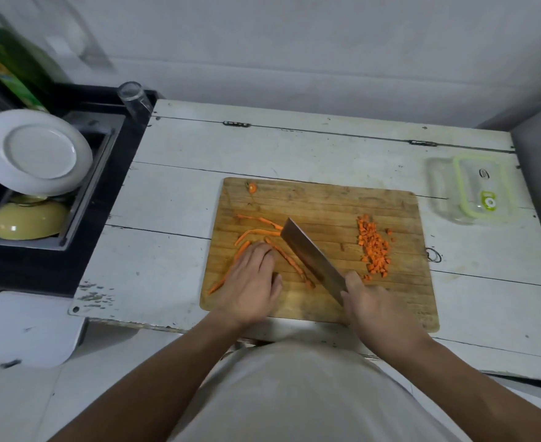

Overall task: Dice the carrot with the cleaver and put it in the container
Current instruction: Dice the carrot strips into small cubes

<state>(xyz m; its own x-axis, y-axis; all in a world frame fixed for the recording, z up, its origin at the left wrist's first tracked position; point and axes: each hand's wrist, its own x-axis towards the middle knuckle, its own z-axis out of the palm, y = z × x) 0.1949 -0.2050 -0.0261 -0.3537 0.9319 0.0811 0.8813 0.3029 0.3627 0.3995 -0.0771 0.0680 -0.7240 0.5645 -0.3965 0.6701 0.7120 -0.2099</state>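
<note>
Several long carrot strips (289, 263) lie on the left half of a wooden cutting board (326, 202). My left hand (251, 282) rests flat on some of them, fingers pointing away from me. My right hand (374, 306) grips the cleaver (312, 253) by its handle, the blade slanting up and left across the strips. A pile of diced carrot (374, 247) sits on the board's right side. A carrot end (252, 187) lies at the far left corner. The clear container (471, 189) with a green-rimmed lid stands on the table at the right.
The board lies on a worn white table (173, 199). To the left, a dark sink rack holds a white plate (34, 151) and a yellow bowl (28, 220). A clear glass (133, 97) stands at the sink's corner. A small wire ring (433, 255) lies beside the board.
</note>
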